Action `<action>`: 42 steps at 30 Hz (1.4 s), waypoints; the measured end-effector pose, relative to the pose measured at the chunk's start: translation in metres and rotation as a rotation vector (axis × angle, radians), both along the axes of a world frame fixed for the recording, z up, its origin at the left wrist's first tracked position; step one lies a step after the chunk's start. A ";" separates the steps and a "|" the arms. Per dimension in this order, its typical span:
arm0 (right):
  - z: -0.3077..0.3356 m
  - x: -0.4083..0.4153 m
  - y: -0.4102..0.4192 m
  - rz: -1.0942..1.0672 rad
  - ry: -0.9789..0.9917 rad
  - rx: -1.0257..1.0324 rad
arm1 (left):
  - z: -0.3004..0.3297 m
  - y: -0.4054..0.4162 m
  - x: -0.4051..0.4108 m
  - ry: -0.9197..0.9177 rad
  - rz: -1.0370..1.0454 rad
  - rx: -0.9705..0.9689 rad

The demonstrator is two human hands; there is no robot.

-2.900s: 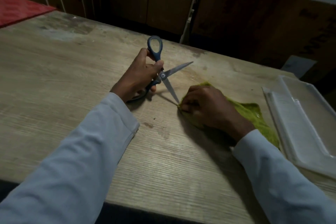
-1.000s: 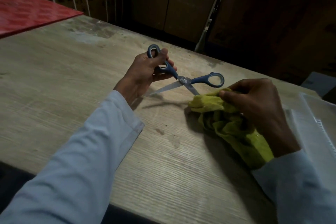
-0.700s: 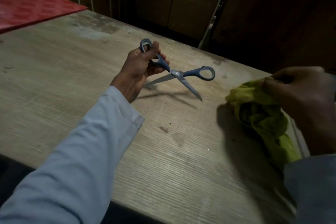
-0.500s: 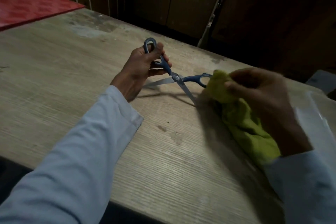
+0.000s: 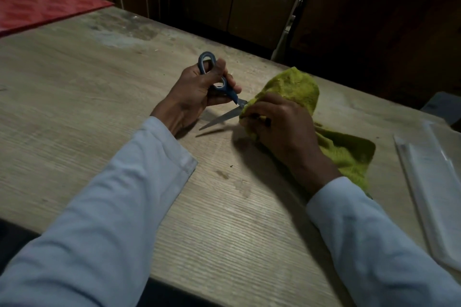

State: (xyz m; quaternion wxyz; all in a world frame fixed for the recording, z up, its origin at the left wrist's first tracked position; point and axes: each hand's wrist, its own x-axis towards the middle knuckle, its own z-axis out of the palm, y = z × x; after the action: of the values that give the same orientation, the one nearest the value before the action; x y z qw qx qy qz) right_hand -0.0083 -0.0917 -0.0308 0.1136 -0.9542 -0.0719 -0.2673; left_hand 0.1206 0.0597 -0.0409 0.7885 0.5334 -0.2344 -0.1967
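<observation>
Head view: left hand (image 5: 197, 92) grips scissors (image 5: 230, 93), right hand (image 5: 282, 127) clutches green cloth (image 5: 296, 85) near clear plastic tray (image 5: 429, 182).

Dim, soft focus, dark background.

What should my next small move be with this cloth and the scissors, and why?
Probably draw the green cloth down the exposed blade toward its tip. The left hand grips the scissors by a handle loop, the right hand holds the cloth bunched over the pivot, and that blade juts out bare just above the table.
</observation>
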 end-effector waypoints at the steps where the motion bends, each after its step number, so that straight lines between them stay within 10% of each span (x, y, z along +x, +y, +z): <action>1: 0.001 0.002 0.000 -0.001 0.010 -0.005 | -0.001 0.001 0.000 -0.004 0.002 0.003; 11: 0.020 -0.019 -0.027 -0.161 0.504 0.027 | -0.004 -0.001 -0.003 -0.038 0.031 0.006; 17: 0.014 -0.001 -0.006 0.002 -0.006 0.176 | -0.006 -0.001 -0.001 -0.028 0.018 0.017; 29: 0.018 -0.017 -0.020 -0.141 0.392 -0.123 | -0.007 0.000 -0.001 -0.051 0.022 0.013; 33: 0.023 0.004 -0.005 0.010 0.138 -0.006 | -0.007 0.001 -0.002 -0.060 0.025 0.039; 42: 0.008 -0.022 -0.020 -0.092 0.220 -0.022 | -0.007 0.000 -0.003 -0.073 0.019 0.044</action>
State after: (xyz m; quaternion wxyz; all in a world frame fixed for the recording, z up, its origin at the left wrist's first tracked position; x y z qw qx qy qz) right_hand -0.0306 -0.1117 -0.0231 0.0979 -0.9812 -0.0182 -0.1651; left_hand 0.1176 0.0592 -0.0475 0.7692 0.5598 -0.2536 -0.1747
